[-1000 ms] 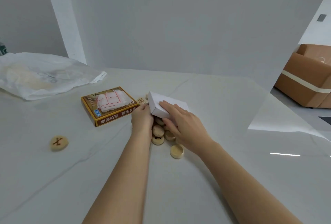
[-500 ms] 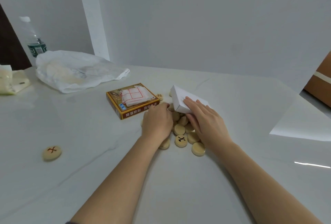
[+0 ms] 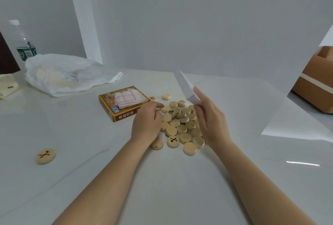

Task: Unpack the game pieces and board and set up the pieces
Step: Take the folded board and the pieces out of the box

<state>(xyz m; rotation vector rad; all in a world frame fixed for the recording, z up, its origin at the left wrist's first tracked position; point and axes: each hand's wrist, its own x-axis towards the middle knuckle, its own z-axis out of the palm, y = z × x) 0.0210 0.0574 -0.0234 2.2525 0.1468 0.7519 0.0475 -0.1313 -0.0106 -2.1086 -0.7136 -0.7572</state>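
The left hand (image 3: 146, 124) lies knuckles up at the 9 o'clock edge of the pile of pieces (image 3: 181, 125), fingers curled over the nearest discs. Its grip is hidden underneath, so I cannot tell if it holds one. The right hand (image 3: 209, 118) stands on edge at the pile's 3 o'clock side, its grip closed on one white box (image 3: 186, 88), which is tipped up steeply at 1 o'clock.

The pile is round pale wooden discs on the tabletop (image 3: 90, 152), overlapping too much for an exact count. Two show black marks face up. One blank disc (image 3: 166, 96) sits apart at 12 o'clock, and one stray piece (image 3: 46, 156) with a red mark lies well apart at 8 o'clock.

At 10 o'clock is one orange game box (image 3: 124, 112) with one folded board (image 3: 128, 98), red-lined, on top. Farther out are one plastic bag (image 3: 66, 73) and one water bottle (image 3: 23, 43).

The tabletop is glossy white and the walls are plain grey-white. One cardboard carton (image 3: 317, 80) sits at 2 o'clock.
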